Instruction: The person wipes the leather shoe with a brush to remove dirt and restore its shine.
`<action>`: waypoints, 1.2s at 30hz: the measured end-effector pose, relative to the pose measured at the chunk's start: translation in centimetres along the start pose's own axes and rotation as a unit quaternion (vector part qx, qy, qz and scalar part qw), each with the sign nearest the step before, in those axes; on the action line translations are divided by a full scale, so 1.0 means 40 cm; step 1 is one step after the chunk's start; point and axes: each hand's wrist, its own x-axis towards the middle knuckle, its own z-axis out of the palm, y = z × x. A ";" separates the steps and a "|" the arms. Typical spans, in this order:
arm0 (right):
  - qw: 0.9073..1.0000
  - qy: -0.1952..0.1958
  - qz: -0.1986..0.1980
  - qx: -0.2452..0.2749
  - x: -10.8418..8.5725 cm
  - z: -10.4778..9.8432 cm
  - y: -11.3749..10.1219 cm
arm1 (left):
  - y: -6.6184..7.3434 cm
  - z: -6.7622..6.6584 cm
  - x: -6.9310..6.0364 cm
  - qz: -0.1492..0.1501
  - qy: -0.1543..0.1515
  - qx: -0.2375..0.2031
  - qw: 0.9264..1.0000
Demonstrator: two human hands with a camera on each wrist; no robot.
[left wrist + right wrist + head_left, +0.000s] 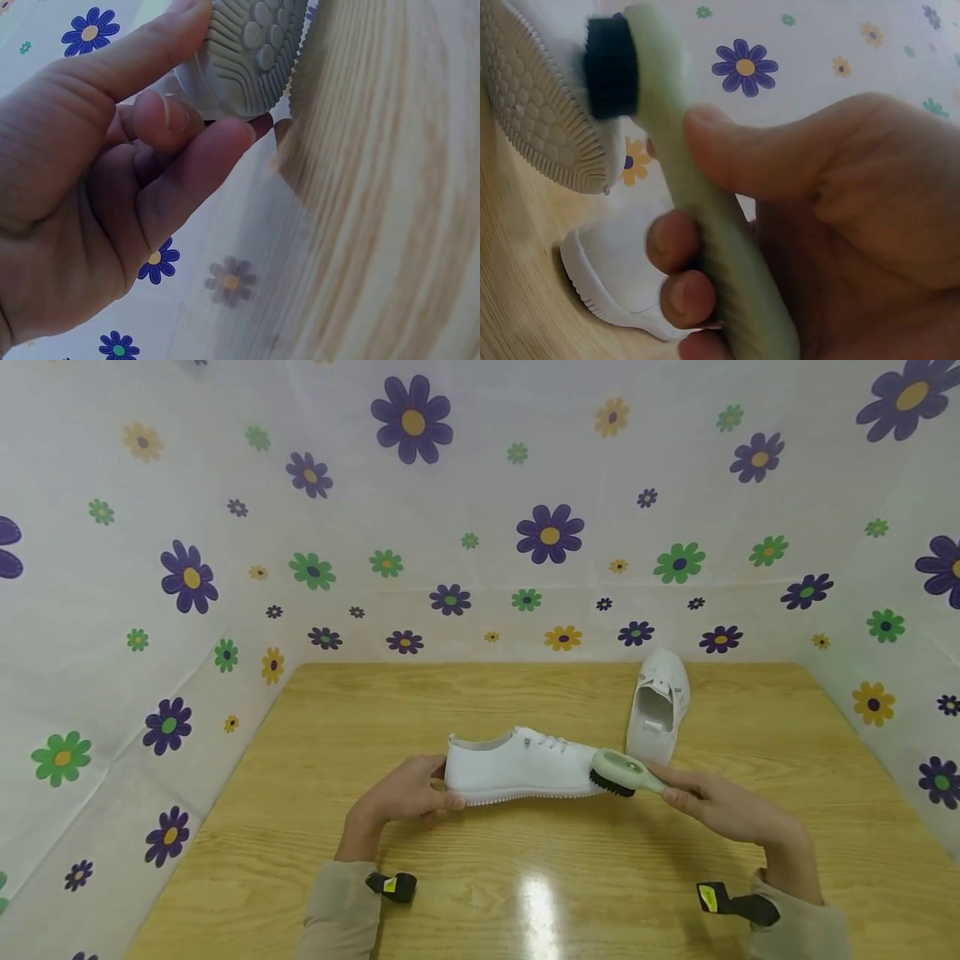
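My left hand [408, 793] grips the heel of a white lace-up shoe [517, 768], thumb near the sole's edge. The shoe's toe points right, and its ridged grey sole [251, 52] shows in the left wrist view. In my right hand [723, 806] is a pale green scrub brush [622, 770], fingers curled round its handle [727, 247]. Its black bristles [611, 67] are at the shoe's toe; whether they touch it I cannot tell. A second white shoe [652, 735] lies on the table behind the brush, its opening facing up.
The wooden table [360, 710] has a glare spot near its front. White cloth [465, 493] printed with purple, green and yellow flowers encloses the back and both sides. A black strap with a yellow label [392, 887] sits at the left wrist, another [738, 906] at the right.
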 end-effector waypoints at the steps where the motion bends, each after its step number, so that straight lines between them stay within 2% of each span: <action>1: 1.000 0.009 0.002 -0.002 0.000 -0.001 0.001 | 0.000 0.000 0.001 0.001 -0.001 -0.001 1.000; 8: 0.997 0.078 0.019 -0.025 0.003 0.002 0.009 | 0.002 0.005 0.002 0.001 -0.004 -0.001 1.000; 15: 0.999 0.045 0.017 -0.022 0.023 0.019 -0.015 | 0.003 0.005 0.004 0.002 -0.001 0.013 1.000; 21: 0.994 0.075 0.056 -0.051 0.035 0.022 -0.013 | 0.008 0.002 0.004 0.006 0.013 0.013 1.000; 27: 0.999 0.032 0.010 -0.022 0.033 0.023 -0.016 | 0.009 0.004 0.000 0.014 0.015 0.015 1.000; 29: 0.999 0.035 0.016 -0.026 0.034 0.024 -0.019 | 0.010 0.004 -0.001 0.016 0.017 0.017 1.000; 33: 0.996 0.057 0.053 -0.040 0.038 0.025 -0.021 | 0.010 0.003 0.001 0.017 0.022 0.025 0.999; 36: 0.998 0.045 0.043 -0.025 0.038 0.025 -0.027 | 0.009 0.002 0.003 0.020 0.024 0.040 0.999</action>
